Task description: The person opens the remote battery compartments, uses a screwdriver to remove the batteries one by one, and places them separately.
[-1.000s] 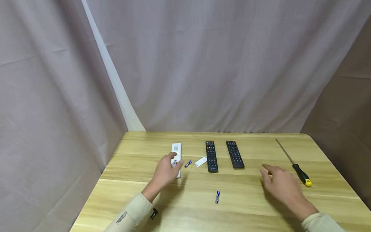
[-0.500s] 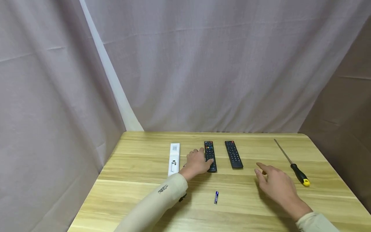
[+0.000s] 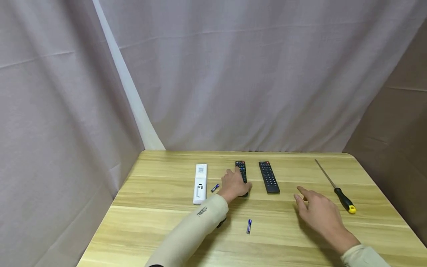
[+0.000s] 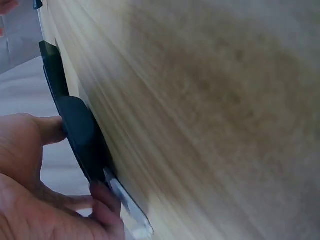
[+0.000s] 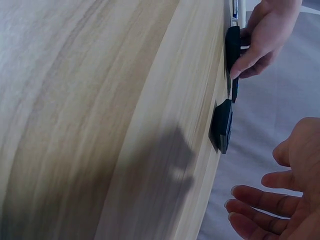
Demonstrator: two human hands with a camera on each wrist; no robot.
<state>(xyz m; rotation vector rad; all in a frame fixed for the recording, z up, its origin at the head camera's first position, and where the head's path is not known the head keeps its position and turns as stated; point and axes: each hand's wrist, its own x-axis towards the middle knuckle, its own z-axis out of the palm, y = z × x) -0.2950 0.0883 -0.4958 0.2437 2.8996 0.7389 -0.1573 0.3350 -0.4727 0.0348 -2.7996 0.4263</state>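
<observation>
My left hand point(image 3: 233, 184) grips the left one of two black remote controls point(image 3: 244, 172), which lies buttons up on the table. In the left wrist view the thumb is at one side of that remote and fingertips are at the other. A white battery cover point(image 4: 131, 206) lies against the remote's edge, hidden behind the hand in the head view. My right hand point(image 3: 319, 212) hovers over the table with relaxed fingers, holding nothing. Nearest to it are the second black remote point(image 3: 269, 177) and a screwdriver point(image 3: 344, 200) with a black and yellow handle.
Left of the hands a white remote point(image 3: 200, 178) lies with its battery compartment uncovered. One battery point(image 3: 215, 188) is beside it, another battery point(image 3: 249, 226) nearer the front. The wooden table point(image 3: 140, 222) meets grey curtains point(image 3: 233, 85) at the back and sides.
My left hand has left the white remote, moved right past the battery, and now grips the left black remote. My right hand has barely moved.
</observation>
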